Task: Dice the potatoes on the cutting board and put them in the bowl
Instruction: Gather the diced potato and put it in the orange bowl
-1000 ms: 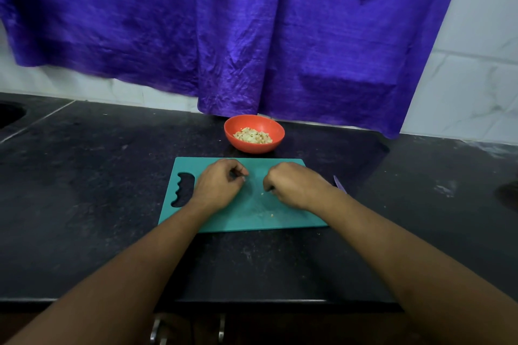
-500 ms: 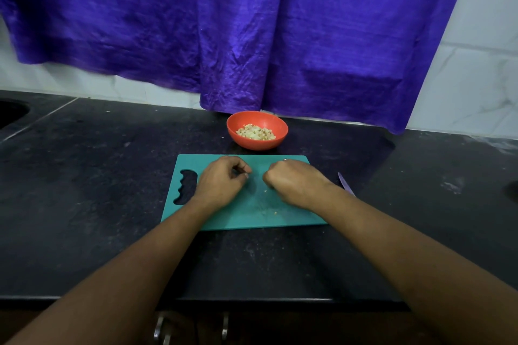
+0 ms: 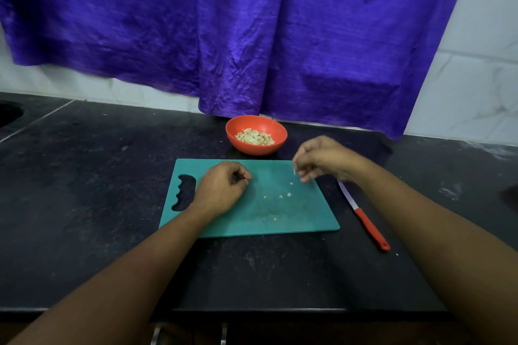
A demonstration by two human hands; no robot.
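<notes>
Purple cloth [image 3: 252,36] hangs over the tiled wall behind the counter's back edge. It's 1 sheet and no part of the job. Black stone counter [image 3: 84,204] carries everything. The 1 teal cutting board [image 3: 308,216] lies mid-counter toward the front edge, w/ its grip slot to the left, prob. squared to the person for easy reach. Of the 2 bare hands, the left hand [image 3: 221,187] rests on the board w/ fingers curled in, thumb to fingertips; can't tell if it holds a scrap. The right hand [image 3: 322,159] hovers over the board's far right corner and pinches a potato sliver [image 3: 294,171] btwn thumb and fingertips, likely bound for the bowl. The 1 orange bowl [image 3: 252,150] sits just beyond the board toward the back edge, so transfers are short, and it holds the diced potato [image 3: 254,137]. The 1 red-handled knife [image 3: 364,218] lies on the counter beside the board's right edge, set down since cutting looks done. Approx. 5 potato bits [image 3: 288,194] dot the board.
</notes>
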